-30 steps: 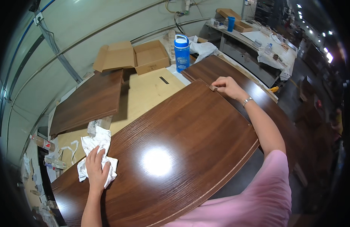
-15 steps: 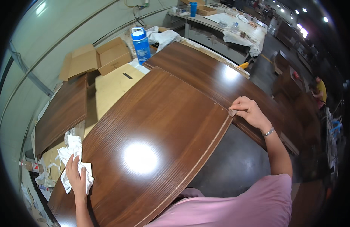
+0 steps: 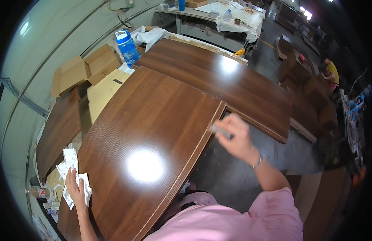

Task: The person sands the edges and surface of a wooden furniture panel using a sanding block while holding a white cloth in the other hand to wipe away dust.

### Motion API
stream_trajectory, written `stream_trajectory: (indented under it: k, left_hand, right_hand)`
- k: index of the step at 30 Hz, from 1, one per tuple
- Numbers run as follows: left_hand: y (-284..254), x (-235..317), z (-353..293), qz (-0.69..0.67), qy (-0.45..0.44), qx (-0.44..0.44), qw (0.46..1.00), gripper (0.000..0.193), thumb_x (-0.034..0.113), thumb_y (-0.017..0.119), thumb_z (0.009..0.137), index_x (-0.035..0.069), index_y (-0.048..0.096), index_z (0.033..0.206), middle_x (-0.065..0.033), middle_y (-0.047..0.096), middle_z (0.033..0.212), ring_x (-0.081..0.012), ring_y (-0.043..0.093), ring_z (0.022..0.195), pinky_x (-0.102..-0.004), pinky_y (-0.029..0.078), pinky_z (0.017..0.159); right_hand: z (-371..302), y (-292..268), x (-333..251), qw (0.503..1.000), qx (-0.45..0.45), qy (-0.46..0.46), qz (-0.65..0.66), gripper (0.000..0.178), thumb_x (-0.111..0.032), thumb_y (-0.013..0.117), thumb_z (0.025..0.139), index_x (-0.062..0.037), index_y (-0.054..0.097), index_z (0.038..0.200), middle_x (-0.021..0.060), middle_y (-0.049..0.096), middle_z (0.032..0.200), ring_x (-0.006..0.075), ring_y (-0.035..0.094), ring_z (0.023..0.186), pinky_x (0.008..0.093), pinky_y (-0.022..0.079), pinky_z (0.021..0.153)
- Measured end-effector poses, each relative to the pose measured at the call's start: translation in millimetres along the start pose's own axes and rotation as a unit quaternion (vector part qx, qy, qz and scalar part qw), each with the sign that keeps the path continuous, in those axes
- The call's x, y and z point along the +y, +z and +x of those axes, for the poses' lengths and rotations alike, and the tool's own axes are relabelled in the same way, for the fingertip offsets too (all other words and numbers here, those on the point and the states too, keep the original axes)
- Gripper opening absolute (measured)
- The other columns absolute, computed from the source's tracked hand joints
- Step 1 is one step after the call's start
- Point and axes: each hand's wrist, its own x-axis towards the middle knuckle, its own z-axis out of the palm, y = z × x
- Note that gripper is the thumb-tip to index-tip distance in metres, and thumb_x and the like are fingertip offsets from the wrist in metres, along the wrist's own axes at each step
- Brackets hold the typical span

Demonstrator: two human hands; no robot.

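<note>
The large brown panel lies flat in front of the person, its glossy face up, and is the thing under both hands. The right hand is just beside the panel's edge, near its far right corner, its fingers pinched on a small grey block. The hand is blurred, so whether the block touches the edge or hangs just off it cannot be told.

At the panel's opposite side, the left hand rests on a crumpled white cloth, its fingers extended and loosely parted rather than clenched.

As for progress, a pale line runs along the panel's edge from the far corner down toward the person's body, with no clear break. Handled and unhandled lengths look alike, so how much is done cannot be fixed; the block is at the far end of this edge, with most of its length nearer the body.

Beyond the panel lies a second brown panel, no hand on it; left of it a third panel sits tilted. Past the panel's far left corner stand a blue bottle and an open cardboard box.
</note>
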Motion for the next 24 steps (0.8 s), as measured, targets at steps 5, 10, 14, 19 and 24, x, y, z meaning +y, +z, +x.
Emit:
stream_trajectory:
  k: [5,10,14,19,24]
  left_hand:
    - [1,0,2,-0.022,-0.017,0.001,1.0,0.043,0.025,0.053,0.099,0.001,0.055,0.135,-0.0188,0.049,0.144,-0.0354,0.043,0.135,-0.0438,0.033,0.112]
    - [1,-1,-1,-0.017,-0.018,0.0,1.0,0.043,0.022,0.053,0.098,0.002,0.055,0.136,-0.0177,0.049,0.145,-0.0347,0.043,0.135,-0.0433,0.032,0.112]
    - [3,-5,0,-0.019,-0.01,0.003,1.0,0.042,0.021,0.053,0.099,0.002,0.055,0.136,-0.0177,0.049,0.145,-0.0347,0.043,0.135,-0.0437,0.032,0.112]
    - [4,-9,-1,-0.015,-0.001,0.003,1.0,0.042,0.021,0.053,0.099,0.002,0.055,0.136,-0.0179,0.049,0.145,-0.0345,0.043,0.135,-0.0437,0.033,0.112]
    - [9,-14,3,-0.019,0.014,0.013,1.0,0.041,0.021,0.054,0.099,0.002,0.056,0.135,-0.0181,0.05,0.144,-0.0344,0.045,0.134,-0.0434,0.033,0.112]
  right_hand:
    - [34,-25,71,0.984,0.114,0.09,-0.104,0.024,0.002,0.073,0.074,0.0041,0.071,0.098,0.0133,0.059,0.085,0.0274,0.061,0.077,0.0348,0.05,0.071]
    - [30,-9,43,0.992,0.106,0.07,-0.02,0.024,0.001,0.074,0.074,0.0051,0.07,0.097,0.0135,0.06,0.085,0.0263,0.062,0.076,0.0329,0.05,0.07]
    - [26,-16,65,0.973,0.144,0.121,-0.131,0.022,0.0,0.073,0.075,0.0049,0.07,0.096,0.0127,0.061,0.085,0.0244,0.061,0.075,0.0331,0.05,0.069]
    - [10,1,23,0.988,0.134,0.076,-0.02,0.021,0.001,0.072,0.072,-0.001,0.073,0.094,0.0118,0.061,0.085,0.0265,0.061,0.075,0.0363,0.051,0.068]
    - [-65,51,-87,0.991,0.011,-0.07,0.114,0.036,0.0,0.076,0.069,-0.0018,0.07,0.104,0.0114,0.062,0.086,0.0288,0.06,0.073,0.039,0.053,0.065]
